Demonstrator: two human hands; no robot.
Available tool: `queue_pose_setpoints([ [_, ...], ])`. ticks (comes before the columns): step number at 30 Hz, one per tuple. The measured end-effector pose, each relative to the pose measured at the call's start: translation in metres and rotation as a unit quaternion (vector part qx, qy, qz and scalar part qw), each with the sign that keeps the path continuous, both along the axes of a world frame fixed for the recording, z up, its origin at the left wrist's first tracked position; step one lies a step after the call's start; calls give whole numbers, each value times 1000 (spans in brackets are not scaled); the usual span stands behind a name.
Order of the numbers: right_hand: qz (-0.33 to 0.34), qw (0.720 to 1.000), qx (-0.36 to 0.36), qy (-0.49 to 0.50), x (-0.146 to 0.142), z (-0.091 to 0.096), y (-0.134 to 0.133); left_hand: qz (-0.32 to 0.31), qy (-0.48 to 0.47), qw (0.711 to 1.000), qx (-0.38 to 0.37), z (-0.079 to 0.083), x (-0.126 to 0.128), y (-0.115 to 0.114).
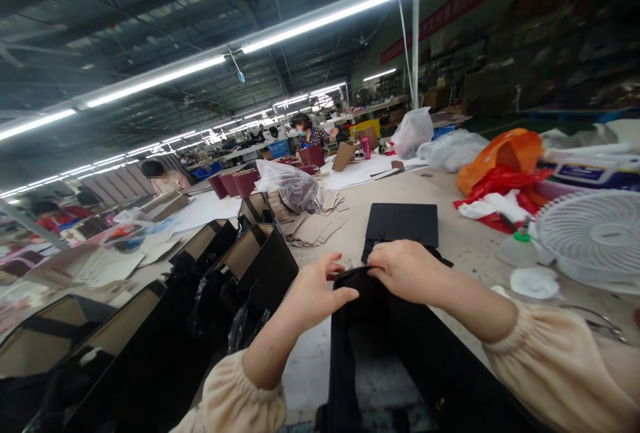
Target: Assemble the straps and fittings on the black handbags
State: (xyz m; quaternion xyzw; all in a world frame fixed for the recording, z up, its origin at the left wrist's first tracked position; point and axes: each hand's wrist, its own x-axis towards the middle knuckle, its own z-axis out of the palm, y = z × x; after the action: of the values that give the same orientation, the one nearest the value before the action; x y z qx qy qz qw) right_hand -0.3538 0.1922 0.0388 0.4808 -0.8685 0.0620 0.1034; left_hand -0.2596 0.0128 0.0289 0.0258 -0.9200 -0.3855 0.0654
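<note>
An open-topped, long black box with a dark lining (430, 359) stands at the lower middle of the view, on the near side of both hands, its far end directly under the grip and its long walls running back toward the person between the two forearms. The right hand (403, 269) is closed in a pinch on the far rim, thumb and bent fingers taking the black edge between them, with the knuckles upward. The left hand (310, 293) is at the far left corner of the same box, its thumb and fingers spread apart in a fairly wide gap with the corner beside the thumb; whether the thumb presses on the rim I cannot tell. Both wrists come out of gathered, cream-coloured fabric sleeves (547, 359). Just beyond the right hand, a flat, black rectangular panel (401, 223) lies on the grey-beige worktable (425, 186). Left of the left hand, near it, stands an upright black box with a tan interior (267, 263), and beyond that lies a loose spread of thin, grey-beige cardboard pieces (315, 227). A round, white plastic fan (595, 236) sits farther right, well apart from the grip.
</note>
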Motion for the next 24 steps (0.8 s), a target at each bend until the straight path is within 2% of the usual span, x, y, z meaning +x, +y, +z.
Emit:
queue_pose_setpoints([
  [3, -1, 1000, -1, -7, -1, 0, 1, 7, -2, 994, -109, 5, 8, 0],
  [6, -1, 1000, -2, -10, -1, 0, 2, 22, -21, 975, -222, 11, 8, 8],
  [10, -7, 1000, -1, -14, -1, 0, 4, 47, -37, 946, -319, 15, 3, 18],
  [17, -17, 999, -23, -18, 1, -2, 5, 94, -62, 898, -424, 17, 16, 26],
  [24, -9, 999, -31, -29, 3, -2, 3, 85, -68, 891, -441, 19, 14, 27],
])
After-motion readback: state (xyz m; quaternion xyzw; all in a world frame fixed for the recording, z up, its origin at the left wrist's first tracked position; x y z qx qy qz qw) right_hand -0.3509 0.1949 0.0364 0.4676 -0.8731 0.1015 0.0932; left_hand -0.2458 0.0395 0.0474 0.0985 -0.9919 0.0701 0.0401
